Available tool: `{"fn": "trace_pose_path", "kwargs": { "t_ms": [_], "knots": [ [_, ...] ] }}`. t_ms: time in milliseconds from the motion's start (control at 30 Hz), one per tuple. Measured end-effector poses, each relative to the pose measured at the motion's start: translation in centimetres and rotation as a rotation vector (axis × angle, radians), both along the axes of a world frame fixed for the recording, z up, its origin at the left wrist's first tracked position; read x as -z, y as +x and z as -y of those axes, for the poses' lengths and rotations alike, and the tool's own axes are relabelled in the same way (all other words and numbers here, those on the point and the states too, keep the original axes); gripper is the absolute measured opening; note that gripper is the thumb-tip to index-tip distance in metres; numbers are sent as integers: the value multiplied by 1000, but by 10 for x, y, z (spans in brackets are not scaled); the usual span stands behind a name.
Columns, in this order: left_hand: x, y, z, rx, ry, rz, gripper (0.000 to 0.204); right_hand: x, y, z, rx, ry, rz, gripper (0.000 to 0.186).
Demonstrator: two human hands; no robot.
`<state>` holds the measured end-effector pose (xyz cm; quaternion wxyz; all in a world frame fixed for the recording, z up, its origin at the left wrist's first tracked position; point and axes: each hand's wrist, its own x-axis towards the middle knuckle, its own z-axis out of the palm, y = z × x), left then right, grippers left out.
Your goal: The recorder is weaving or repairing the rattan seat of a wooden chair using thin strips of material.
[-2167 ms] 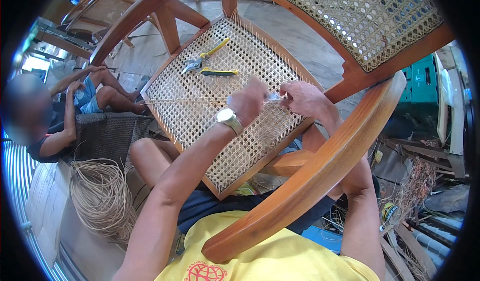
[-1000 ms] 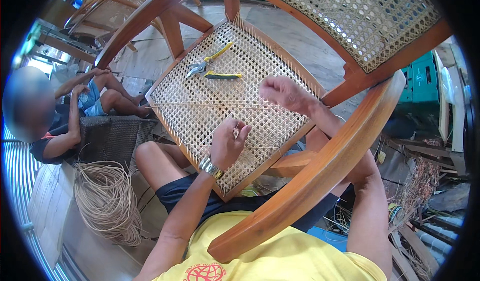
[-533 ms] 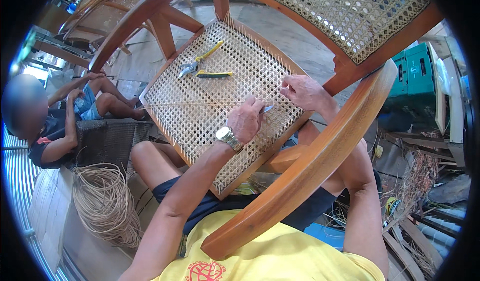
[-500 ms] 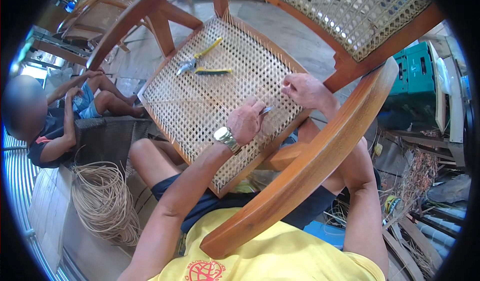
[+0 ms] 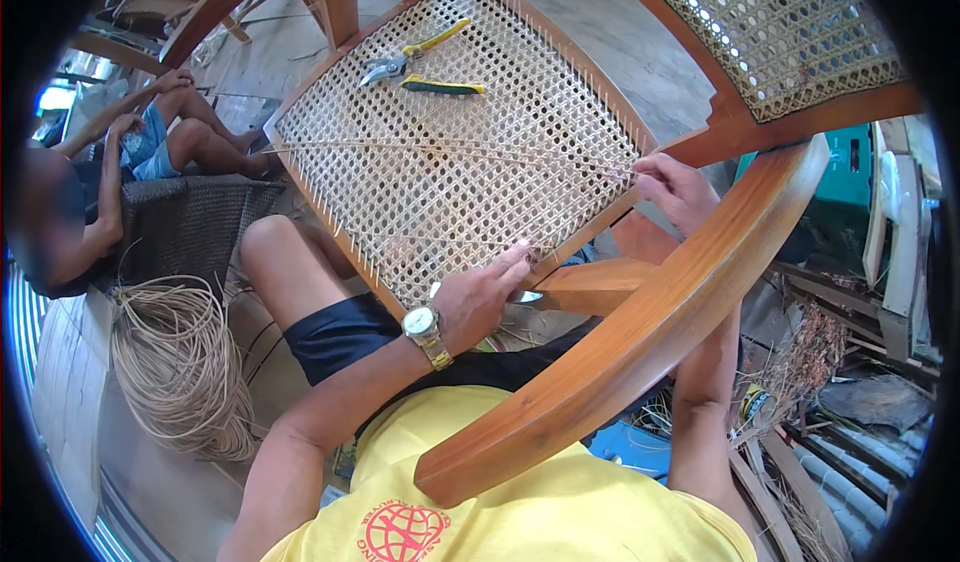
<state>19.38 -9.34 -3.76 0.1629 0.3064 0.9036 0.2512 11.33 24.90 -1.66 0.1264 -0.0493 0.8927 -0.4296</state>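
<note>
Head view: the cane seat point(image 5: 400, 187) is occupying the centre of the frame, its wooden edge running close to both hands. The left hand point(image 5: 478, 304) is lying over the seat's lower corner, below centre, fingers partly extended and the tips touching the weave; a slim blade point(image 5: 527, 297) is projecting from beneath the palm, seemingly held there, the grip itself being hidden. A metal-banded watch point(image 5: 429, 334) is circling that wrist. The right hand point(image 5: 682, 190) is hovering at the seat's right corner, thumb and forefinger closing in a pinch on a cane strand point(image 5: 440, 145), which is running across the weave to the left edge. Yellow-handled pruning shears point(image 5: 398, 64) are lying spread on the upper part of the seat, well apart from both hands. The curved wooden armrest point(image 5: 620, 332) is crossing in front of the right forearm. A coil of cane point(image 5: 180, 377) is resting at lower left; a seated person point(image 5: 70, 202) is occupying the left edge.
</note>
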Motion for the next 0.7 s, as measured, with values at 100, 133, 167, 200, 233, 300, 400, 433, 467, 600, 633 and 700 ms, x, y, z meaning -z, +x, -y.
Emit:
{"fn": "trace_pose_path", "kwargs": {
  "t_ms": [100,133,167,200,233,300,400,433,467,600,633,700],
  "knots": [
    [-6,-11,-5,-57,141,-16,27,4,35,-6,488,-203,-65,36],
    [-7,-14,-14,-75,193,1,26,32,61,-44,691,-440,-117,38],
    [-2,-15,-23,-59,260,-12,25,55,84,-76,875,-689,-171,41],
    [-2,-18,-21,-93,241,-24,25,44,104,-27,820,-729,-364,44],
    [-4,-18,-26,-77,195,-2,24,14,123,32,777,-742,-568,46],
    [-1,-21,-46,14,147,-15,20,-22,108,88,613,-235,-924,48],
    [30,-28,-40,-59,95,-156,16,-11,82,103,297,135,-1033,50],
    [18,-31,-39,-163,147,-82,11,-6,79,98,199,73,-826,51],
    [13,-37,-35,-175,159,-91,11,-4,81,83,97,19,-617,51],
    [11,-70,9,-596,429,-224,14,-8,45,-91,-266,-181,241,53],
    [10,-80,28,-652,463,-300,14,1,42,-95,-355,-235,464,54],
    [17,-101,74,-698,409,-327,13,14,44,-49,-384,-632,334,53]
  ]
}}
